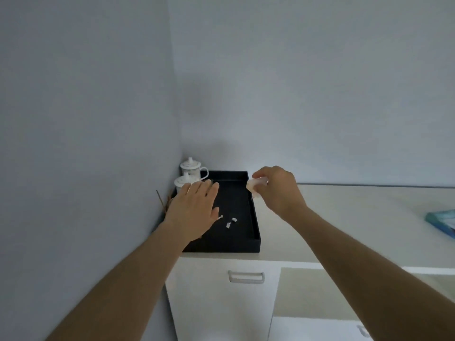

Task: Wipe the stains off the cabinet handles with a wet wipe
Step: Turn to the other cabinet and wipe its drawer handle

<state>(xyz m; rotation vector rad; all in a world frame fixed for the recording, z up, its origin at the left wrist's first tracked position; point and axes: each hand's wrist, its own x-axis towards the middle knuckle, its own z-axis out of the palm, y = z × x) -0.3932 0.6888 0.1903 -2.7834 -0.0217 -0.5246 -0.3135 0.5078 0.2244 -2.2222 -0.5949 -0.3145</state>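
- Two bare hands reach out over a pale cabinet top (344,217) set in a corner of grey walls, and they are well apart from each other
- The left hand (194,207) is flat, palm down, with its fingers straight and close together over the far left part of a black tray (246,244); I cannot tell whether it touches the tray
- The right hand (275,190) has its fingers curled and pinches a crumpled white wet wipe (256,186), held above the tray's right rim near its far right corner
- The tray sits at the left end of the cabinet top; a few small white scraps (231,222) lie on its floor, just right of the left hand
- Two white lidded cups (190,168) stand at the tray's far left corner, one behind the other, the nearer one partly hidden by the left fingers
- Some thin brown sticks (162,201) show between the tray and the left wall
- Below the tray's near edge, on a white cabinet front, is a pale bar handle (246,276), touched by neither hand; a second handle (364,331) shows partly at the lower right
- A blue-green packet (443,222) lies at the right edge of the cabinet top, well apart from the hands
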